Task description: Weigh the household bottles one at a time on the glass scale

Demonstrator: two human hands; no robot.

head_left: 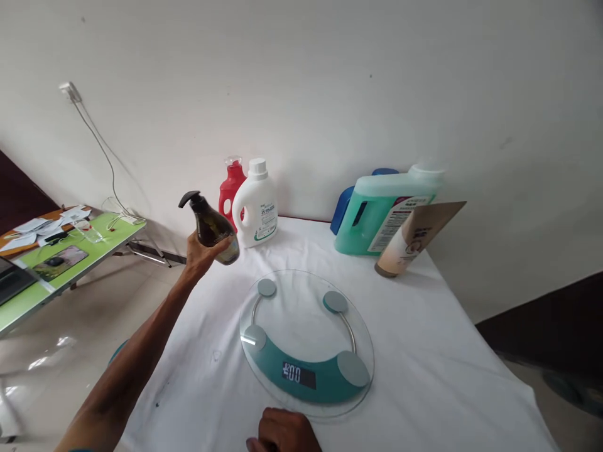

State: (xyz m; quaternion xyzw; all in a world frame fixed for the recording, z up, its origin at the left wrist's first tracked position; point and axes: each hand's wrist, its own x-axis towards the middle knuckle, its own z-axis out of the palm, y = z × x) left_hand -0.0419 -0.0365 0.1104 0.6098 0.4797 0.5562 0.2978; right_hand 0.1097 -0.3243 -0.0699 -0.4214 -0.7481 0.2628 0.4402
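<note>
The left hand point(202, 251) grips 1 dark brown pump bottle point(213, 227) in the air, left of the round glass scale point(306, 342); weighing seems the step, so lowering it centrally comes next. The right hand point(282, 433) rests curled near the scale's front edge, holding nothing visible.

Against the wall you have a red spray bottle point(231, 186) just behind a white detergent jug point(255, 207); to the right, a teal jug point(384, 212), a blue container point(343, 207) behind it, a tan tube point(414, 237) leaning there, and the green side table point(70, 263) far left
</note>
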